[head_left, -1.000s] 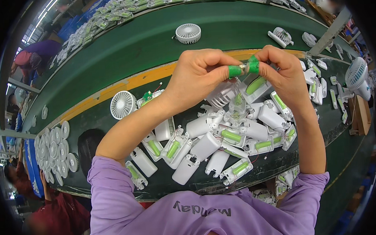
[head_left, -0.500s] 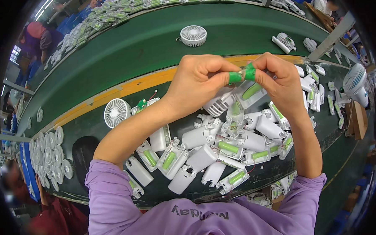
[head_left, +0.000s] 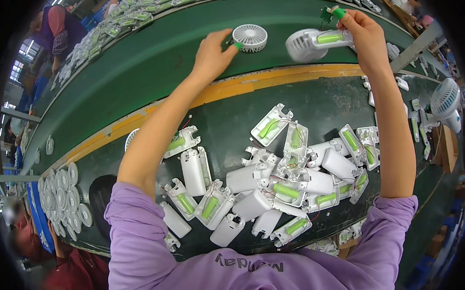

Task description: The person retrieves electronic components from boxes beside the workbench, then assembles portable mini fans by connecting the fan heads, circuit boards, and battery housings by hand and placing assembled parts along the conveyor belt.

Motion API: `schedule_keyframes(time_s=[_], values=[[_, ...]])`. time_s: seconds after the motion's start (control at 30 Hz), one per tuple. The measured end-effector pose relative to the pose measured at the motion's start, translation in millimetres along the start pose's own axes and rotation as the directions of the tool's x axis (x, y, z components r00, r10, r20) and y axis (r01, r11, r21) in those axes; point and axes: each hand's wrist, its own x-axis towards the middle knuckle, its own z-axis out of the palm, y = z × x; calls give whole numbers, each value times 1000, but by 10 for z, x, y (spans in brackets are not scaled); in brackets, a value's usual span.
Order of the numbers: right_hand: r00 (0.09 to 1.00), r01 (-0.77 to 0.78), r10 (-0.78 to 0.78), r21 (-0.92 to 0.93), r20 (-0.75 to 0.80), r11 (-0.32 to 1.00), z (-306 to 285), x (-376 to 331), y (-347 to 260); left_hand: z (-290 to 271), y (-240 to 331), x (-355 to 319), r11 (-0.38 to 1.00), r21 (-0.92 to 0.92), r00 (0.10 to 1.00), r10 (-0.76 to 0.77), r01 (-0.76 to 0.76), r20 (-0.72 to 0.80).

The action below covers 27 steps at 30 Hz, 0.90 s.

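My left hand (head_left: 210,55) reaches over the green belt. Its thumb and fingertips close about the left edge of a round white fan head (head_left: 251,36), where a small dark part shows between them. Raised at the far right, my right hand (head_left: 365,35) grips a white handheld fan (head_left: 303,46) by its handle end. That fan is blurred; its handle lies uncovered, with a green battery cell (head_left: 330,38) inside. A small green circuit board (head_left: 326,15) on wires hangs by my taped right fingertips. Green tape wraps fingers on both hands.
White handle shells (head_left: 252,205) with green cells and thin wires lie piled on the dark table. Round fan covers (head_left: 63,196) stack at the left, near a black object (head_left: 101,195). A yellow ledge (head_left: 250,87) divides table from belt. A standing fan (head_left: 445,102) is at the right.
My hands have parted from their pinch over the table. The left went out to the fan head on the belt; the right moved far right, carrying the handheld fan over the belt.
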Motion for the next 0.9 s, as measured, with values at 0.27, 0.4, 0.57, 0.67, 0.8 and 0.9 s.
schedule_keyframes(time_s=[0.27, 0.4, 0.57, 0.67, 0.8, 0.9], values=[[975, 207, -172, -296, 142, 933, 363, -550, 337, 618, 266, 476, 925, 377, 977, -116, 42, 176], [723, -334, 366, -168, 586, 928, 370, -930, 19, 641, 238, 509, 882, 468, 967, -170, 62, 192], [642, -324, 430, -284, 635, 903, 434, -1243, -67, 422, 233, 424, 916, 395, 963, -164, 69, 212], [711, -283, 402, -289, 576, 915, 447, -1415, -140, 215, 332, 257, 880, 475, 903, -204, 0, 378], [856, -331, 191, 227, 480, 916, 387, -1596, -158, -2, 91, -33, 901, 403, 896, -37, -162, 443], [920, -256, 150, 268, 361, 929, 216, -1571, -287, -132, 1, -212, 865, 434, 915, 67, -252, 399]])
